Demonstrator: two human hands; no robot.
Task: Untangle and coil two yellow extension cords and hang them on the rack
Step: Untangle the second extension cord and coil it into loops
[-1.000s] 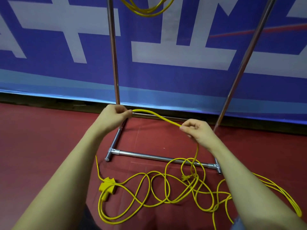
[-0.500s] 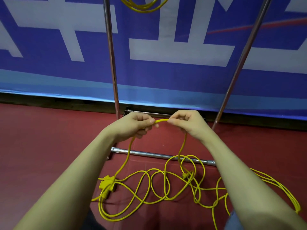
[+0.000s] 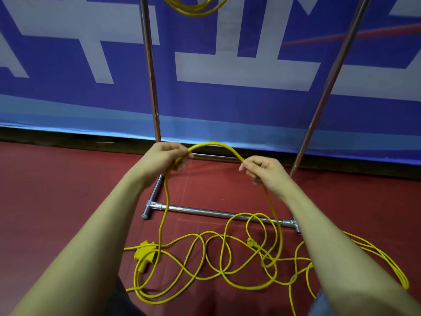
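A yellow extension cord (image 3: 214, 261) lies in tangled loops on the red floor, with its socket block (image 3: 144, 250) at the lower left and a plug (image 3: 250, 242) among the loops. My left hand (image 3: 165, 159) grips the cord and my right hand (image 3: 262, 169) pinches it; an arch of cord (image 3: 216, 145) spans between them. Strands drop from each hand to the pile. A second yellow cord (image 3: 193, 8) hangs coiled at the top edge, between the rack's uprights. The metal rack (image 3: 218, 212) stands just behind the pile.
A blue and white banner (image 3: 227, 65) covers the wall behind the rack. The rack's two poles (image 3: 149, 65) rise on either side of my hands. More cord loops (image 3: 376, 258) trail right under my forearm. Red floor (image 3: 57, 190) extends to the left.
My hands were close together half a second ago; now they have moved apart, and the cord between them arches upward. A strand now hangs from my left hand to the floor.
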